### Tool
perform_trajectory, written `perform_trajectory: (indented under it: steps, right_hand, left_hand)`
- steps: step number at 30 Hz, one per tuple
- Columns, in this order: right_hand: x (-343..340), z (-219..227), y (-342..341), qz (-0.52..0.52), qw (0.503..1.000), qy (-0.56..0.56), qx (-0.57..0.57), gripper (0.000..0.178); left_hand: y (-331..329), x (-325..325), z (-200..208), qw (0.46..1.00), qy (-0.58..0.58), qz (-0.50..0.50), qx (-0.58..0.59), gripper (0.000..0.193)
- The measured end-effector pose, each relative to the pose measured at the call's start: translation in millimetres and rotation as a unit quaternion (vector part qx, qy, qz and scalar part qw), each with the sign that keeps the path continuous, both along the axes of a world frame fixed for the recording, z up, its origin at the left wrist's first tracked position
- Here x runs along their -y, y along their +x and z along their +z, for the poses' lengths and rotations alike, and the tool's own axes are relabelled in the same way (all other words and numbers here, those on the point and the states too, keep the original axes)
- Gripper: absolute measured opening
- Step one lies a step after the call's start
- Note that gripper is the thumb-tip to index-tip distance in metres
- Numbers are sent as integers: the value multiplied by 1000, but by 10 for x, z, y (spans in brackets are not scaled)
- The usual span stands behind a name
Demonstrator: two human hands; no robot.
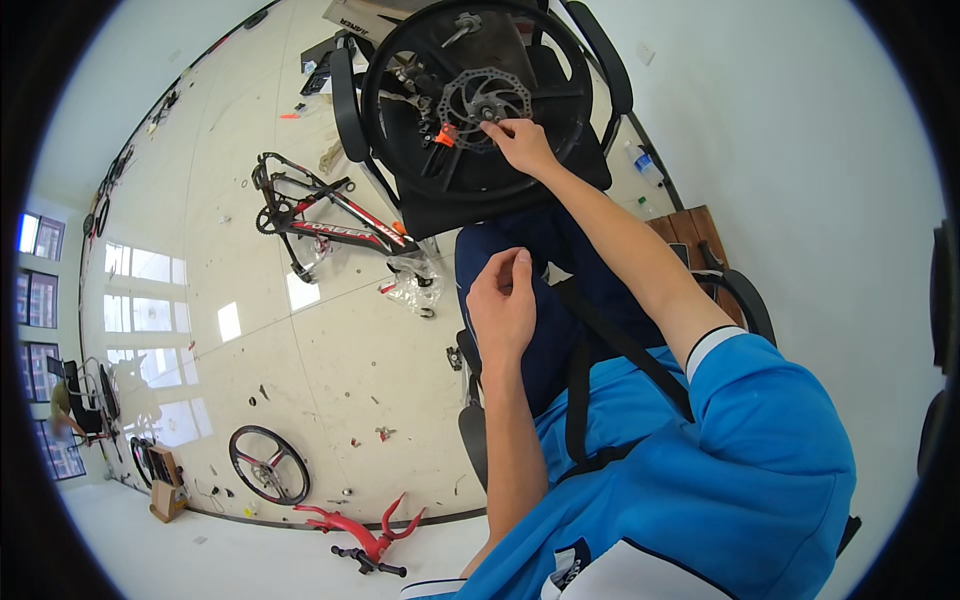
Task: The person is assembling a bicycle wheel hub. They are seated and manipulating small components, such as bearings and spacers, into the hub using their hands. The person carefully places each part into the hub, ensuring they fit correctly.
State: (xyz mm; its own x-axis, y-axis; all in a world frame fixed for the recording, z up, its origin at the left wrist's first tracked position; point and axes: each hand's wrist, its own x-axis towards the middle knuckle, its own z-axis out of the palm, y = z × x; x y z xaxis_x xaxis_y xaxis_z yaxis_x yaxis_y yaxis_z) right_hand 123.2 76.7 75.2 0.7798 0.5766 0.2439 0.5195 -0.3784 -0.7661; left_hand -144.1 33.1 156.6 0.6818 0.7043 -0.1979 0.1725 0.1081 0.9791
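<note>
A black wheel with broad spokes lies flat on a black office chair in front of me. At its hub is a silver disc brake rotor. My right hand reaches to the hub, thumb and fingers pinched beside the axle at the rotor's centre; what they grip, if anything, is hidden. Above my thigh, apart from the wheel, my left hand is curled with thumb and fingertips together, and I cannot make out anything in it. An orange piece and small dark metal parts show through the wheel near the rotor.
Chair armrests flank the wheel. On the floor at left lie a black-and-red bike frame, a clear plastic bag and scattered small parts. Another wheel and a red fork are lower left. Bottles stand at right.
</note>
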Motion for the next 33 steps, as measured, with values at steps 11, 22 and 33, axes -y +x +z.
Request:
perform_trajectory:
  steps: [11,22,33]
  right_hand:
    - [39,61,-2,-2,1000,21,-18,50]
    - [63,128,36,21,999,-24,-11,48]
    - [58,140,109,27,999,-40,-14,48]
  left_hand:
    - [-1,-4,31,1000,2,9,0,30]
    - [2,-3,41,1000,1,7,-3,30]
    - [12,6,54,1000,-2,5,2,30]
